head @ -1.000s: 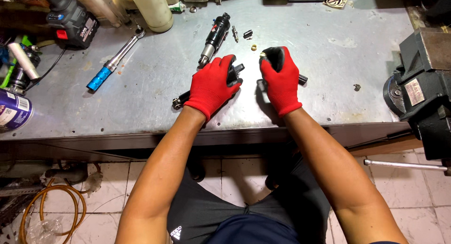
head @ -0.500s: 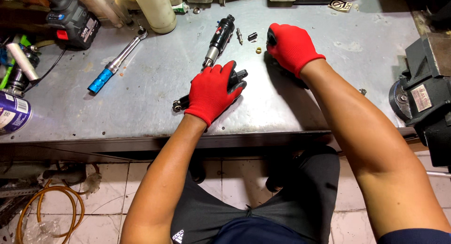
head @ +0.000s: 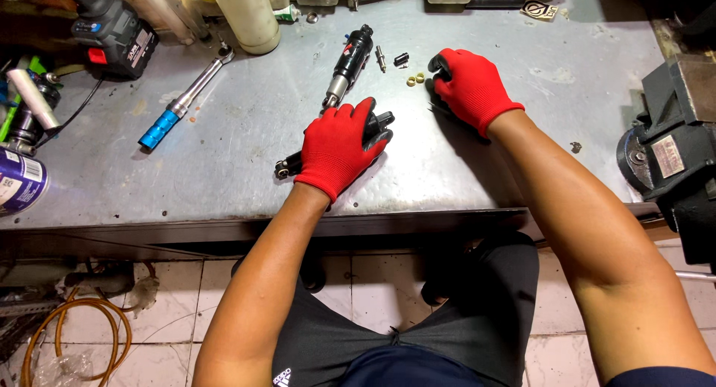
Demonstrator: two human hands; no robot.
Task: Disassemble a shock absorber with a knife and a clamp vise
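Grey metal bench | black part lies mid-bench under left hand, closed loosely over it | right hand beside brass rings, grip unclear | advice: hold part steady, keep rings from rolling | shock absorber behind part.

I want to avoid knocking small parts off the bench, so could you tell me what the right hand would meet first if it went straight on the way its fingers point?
Probably the two small brass rings, just beyond the right hand.
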